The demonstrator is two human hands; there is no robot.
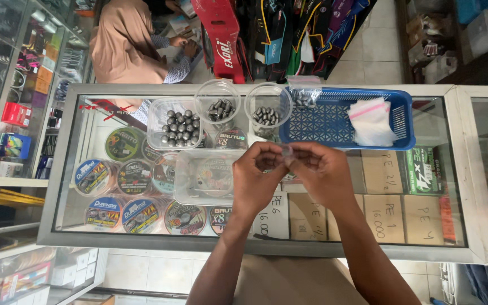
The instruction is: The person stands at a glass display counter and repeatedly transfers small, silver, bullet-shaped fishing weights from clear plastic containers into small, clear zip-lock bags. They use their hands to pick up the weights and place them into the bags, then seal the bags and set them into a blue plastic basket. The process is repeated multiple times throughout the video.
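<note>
Clear small bag [287,151] pinched between both hands, left [258,172] and right [320,174] (fingers curled), above glass counter [425,226].

open glass counter [402,226] right of hands, clear tubs [207,178] left, round cups [217,101] and blue basket [334,121] blocking beyond

We are looking down at a glass-topped surface [425,226] with a pale metal frame. Lying on it are a blue basket [334,121] holding small clear bags [371,121], two round cups [217,101] of dark weights, a square tub [175,121] of round weights, and an empty clear tub [207,178] nearer us.
</note>
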